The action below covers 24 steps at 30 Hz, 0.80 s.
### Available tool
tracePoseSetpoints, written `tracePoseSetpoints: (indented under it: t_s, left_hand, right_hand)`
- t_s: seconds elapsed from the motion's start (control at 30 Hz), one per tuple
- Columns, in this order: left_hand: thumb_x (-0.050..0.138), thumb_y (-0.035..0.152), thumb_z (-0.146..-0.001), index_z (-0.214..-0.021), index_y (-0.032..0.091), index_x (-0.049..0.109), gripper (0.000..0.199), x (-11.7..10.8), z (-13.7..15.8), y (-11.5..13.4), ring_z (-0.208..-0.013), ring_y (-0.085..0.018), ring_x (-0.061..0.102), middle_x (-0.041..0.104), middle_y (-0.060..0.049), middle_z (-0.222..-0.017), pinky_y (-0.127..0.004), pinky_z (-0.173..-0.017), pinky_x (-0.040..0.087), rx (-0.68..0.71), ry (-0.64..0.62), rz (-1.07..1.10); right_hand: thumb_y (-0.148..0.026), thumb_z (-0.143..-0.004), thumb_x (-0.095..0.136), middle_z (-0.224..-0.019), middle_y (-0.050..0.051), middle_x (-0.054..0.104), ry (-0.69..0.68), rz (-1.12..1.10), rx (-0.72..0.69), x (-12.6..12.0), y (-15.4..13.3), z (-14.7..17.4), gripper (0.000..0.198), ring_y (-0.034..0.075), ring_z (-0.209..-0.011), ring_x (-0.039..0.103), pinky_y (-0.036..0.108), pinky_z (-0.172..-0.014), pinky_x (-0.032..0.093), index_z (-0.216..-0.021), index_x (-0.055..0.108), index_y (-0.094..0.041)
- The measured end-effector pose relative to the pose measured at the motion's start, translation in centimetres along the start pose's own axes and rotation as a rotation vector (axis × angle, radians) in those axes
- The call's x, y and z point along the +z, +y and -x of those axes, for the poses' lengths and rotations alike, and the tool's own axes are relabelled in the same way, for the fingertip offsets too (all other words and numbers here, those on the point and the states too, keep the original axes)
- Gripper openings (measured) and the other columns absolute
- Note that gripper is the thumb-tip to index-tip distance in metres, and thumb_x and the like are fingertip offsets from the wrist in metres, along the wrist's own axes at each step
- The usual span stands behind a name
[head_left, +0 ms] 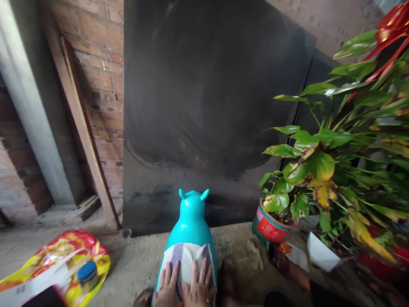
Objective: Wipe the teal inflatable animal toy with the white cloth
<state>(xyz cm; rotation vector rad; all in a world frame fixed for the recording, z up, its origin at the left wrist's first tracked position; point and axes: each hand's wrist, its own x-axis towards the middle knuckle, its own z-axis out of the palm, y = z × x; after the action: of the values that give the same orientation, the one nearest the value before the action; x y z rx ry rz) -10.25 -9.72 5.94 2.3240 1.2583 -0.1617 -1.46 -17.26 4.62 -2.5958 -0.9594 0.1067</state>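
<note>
A turquoise inflatable animal toy (pixel 191 228) with two small ears stands in front of me, its head away from me. Over its back lies a white cloth (pixel 186 258) with purple stripes. My left hand (pixel 166 285) rests flat on the cloth, fingers stretched out. Beside it, my right hand (pixel 200 285) also presses flat on the cloth, its fingers spread and a ring on one of them. The lower part of the toy is hidden by my hands and the frame's edge.
A large dark board (pixel 204 106) leans against the brick wall (pixel 99 55). At the left lie a red and yellow bag (pixel 76 243) and a jar with a blue lid (pixel 87 273). A wooden plank (pixel 79 115) leans nearby. Leafy plants in a pot (pixel 271 228) and a white planter (pixel 322 253) crowd the right.
</note>
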Motion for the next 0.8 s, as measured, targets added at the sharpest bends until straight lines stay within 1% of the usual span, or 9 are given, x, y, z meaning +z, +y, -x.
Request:
tracePoseSetpoints:
  t_s: [0.1, 0.17, 0.23, 0.33, 0.43, 0.53, 0.6, 0.7, 0.8]
  left_hand:
    - [0.053, 0.036, -0.068, -0.152, 0.020, 0.011, 0.095, 0.5, -0.6, 0.0, -0.149, -0.033, 0.006, 0.000, -0.011, -0.162, -0.057, -0.107, 0.038, 0.018, 0.001, 0.019]
    - [0.052, 0.035, -0.069, -0.152, 0.019, 0.009, 0.094, -0.1, -0.7, 0.5, -0.149, -0.034, 0.004, -0.002, -0.013, -0.162, -0.059, -0.108, 0.036, 0.016, -0.018, 0.032]
    - [0.052, 0.035, -0.069, -0.152, 0.018, 0.008, 0.095, -1.0, -0.6, 1.0, -0.149, -0.034, 0.001, -0.005, -0.013, -0.162, -0.060, -0.109, 0.033, 0.001, -0.062, 0.045]
    - [0.059, 0.043, -0.063, -0.152, 0.016, 0.007, 0.106, -1.9, -1.0, 1.3, -0.149, -0.034, -0.003, -0.007, -0.014, -0.161, -0.061, -0.112, 0.028, -0.031, -0.126, 0.067]
    - [0.067, 0.051, -0.055, -0.152, 0.014, 0.006, 0.121, -2.3, -2.9, 1.0, -0.148, -0.037, -0.005, -0.008, -0.015, -0.161, -0.061, -0.112, 0.027, -0.056, -0.136, 0.093]
    - [0.065, 0.053, -0.058, -0.152, 0.012, 0.005, 0.119, -2.4, -5.5, 0.4, -0.148, -0.037, -0.004, -0.008, -0.017, -0.161, -0.060, -0.112, 0.029, -0.063, -0.110, 0.123]
    - [0.062, 0.055, -0.061, -0.152, 0.011, 0.003, 0.117, -2.6, -6.9, 0.1, -0.148, -0.038, -0.003, -0.007, -0.018, -0.161, -0.060, -0.111, 0.030, -0.052, -0.102, 0.138]
    - [0.062, 0.058, -0.061, -0.152, 0.012, 0.001, 0.119, -3.0, -7.3, 0.1, -0.148, -0.038, -0.003, -0.009, -0.017, -0.161, -0.060, -0.112, 0.030, -0.052, -0.112, 0.143]
    - [0.065, 0.057, -0.058, -0.151, 0.012, 0.001, 0.121, -3.1, -6.0, 0.4, -0.149, -0.035, -0.001, -0.009, -0.016, -0.161, -0.058, -0.112, 0.031, -0.071, -0.135, 0.162]
  right_hand:
    - [-0.082, -0.079, 0.035, -0.157, 0.007, 0.012, -0.219, -0.028, -0.007, -2.0, 0.0, 0.2, 0.083, 0.040, -0.144, 0.017, 0.071, -0.101, 0.035, -0.147, 0.023, -0.035]
    - [-0.081, -0.080, 0.034, -0.158, 0.008, 0.009, -0.279, -0.026, 0.007, -2.8, -0.1, 0.1, 0.083, 0.039, -0.145, 0.012, 0.072, -0.102, 0.033, -0.147, 0.021, -0.034]
    - [-0.081, -0.080, 0.035, -0.158, 0.007, 0.007, -0.282, -0.012, 0.012, -3.1, -0.2, -0.4, 0.083, 0.039, -0.145, 0.011, 0.072, -0.102, 0.032, -0.147, 0.020, -0.034]
    - [-0.079, -0.081, 0.037, -0.159, 0.006, 0.005, -0.293, -0.010, 0.009, -2.9, -0.7, -2.3, 0.081, 0.039, -0.146, 0.006, 0.074, -0.105, 0.027, -0.148, 0.019, -0.036]
    - [-0.072, -0.086, 0.039, -0.159, 0.006, 0.001, -0.337, -0.051, -0.033, -2.7, -1.4, -5.7, 0.075, 0.039, -0.146, 0.001, 0.075, -0.106, 0.022, -0.148, 0.018, -0.037]
    - [-0.066, -0.088, 0.041, -0.159, 0.006, -0.005, -0.341, -0.073, -0.102, -2.5, -2.1, -9.4, 0.072, 0.041, -0.145, -0.003, 0.077, -0.104, 0.018, -0.149, 0.016, -0.037]
    - [-0.066, -0.088, 0.042, -0.159, 0.006, -0.005, -0.327, -0.073, -0.126, -2.3, -2.4, -11.1, 0.073, 0.042, -0.145, -0.003, 0.079, -0.104, 0.016, -0.149, 0.015, -0.038]
    - [-0.069, -0.087, 0.039, -0.159, 0.006, -0.002, -0.285, -0.095, -0.148, -1.9, -2.2, -11.7, 0.072, 0.041, -0.145, 0.000, 0.079, -0.103, 0.018, -0.148, 0.014, -0.040]
    - [-0.070, -0.088, 0.034, -0.159, 0.003, 0.005, -0.223, -0.078, -0.174, -0.2, -1.1, -9.7, 0.067, 0.039, -0.146, 0.006, 0.077, -0.103, 0.024, -0.147, 0.016, -0.042]
